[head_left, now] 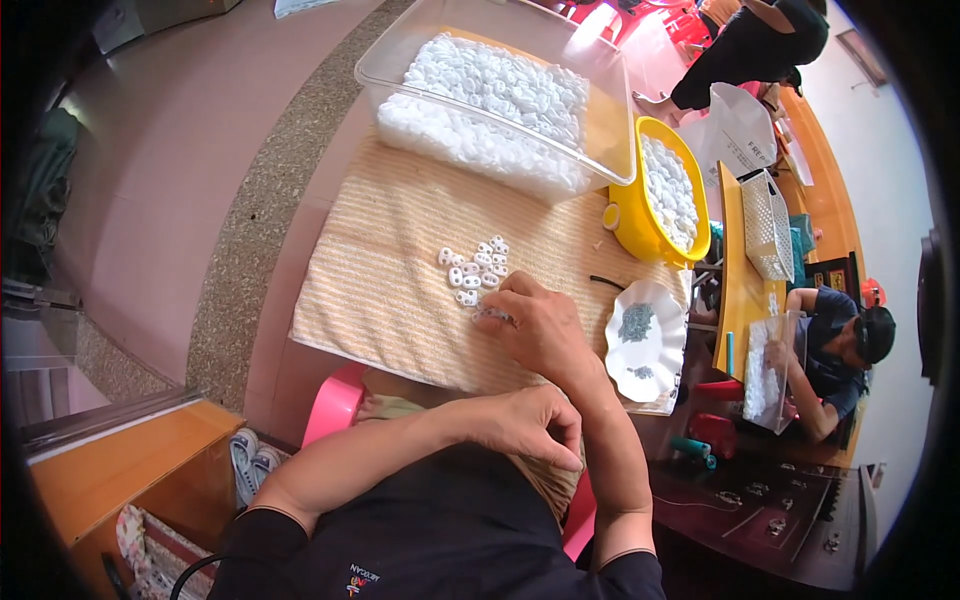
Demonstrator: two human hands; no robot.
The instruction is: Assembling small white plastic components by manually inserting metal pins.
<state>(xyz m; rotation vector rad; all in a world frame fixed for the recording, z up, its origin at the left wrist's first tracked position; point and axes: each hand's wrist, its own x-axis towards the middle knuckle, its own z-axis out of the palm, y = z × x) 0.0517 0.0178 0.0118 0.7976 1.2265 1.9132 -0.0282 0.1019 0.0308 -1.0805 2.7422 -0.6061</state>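
Several small white oval plastic pieces with two holes lie in a loose cluster on a tan striped cloth over the table in front of me. My right hand rests at the near edge of that cluster, fingers bent down and closed around a white piece or two, partly hidden under the fingertips. Close to my body, below the table's front edge, my left hand is curled with thumb and fingers drawn together. Whatever it holds, if anything, is hidden. To the right sits a white scalloped dish with small dark grey bits.
A clear plastic bin heaped with white pieces stands at the table's far side. Beside it is a yellow tub of similar pieces. A short black strip lies near the dish. A co-worker handles another clear bin at right.
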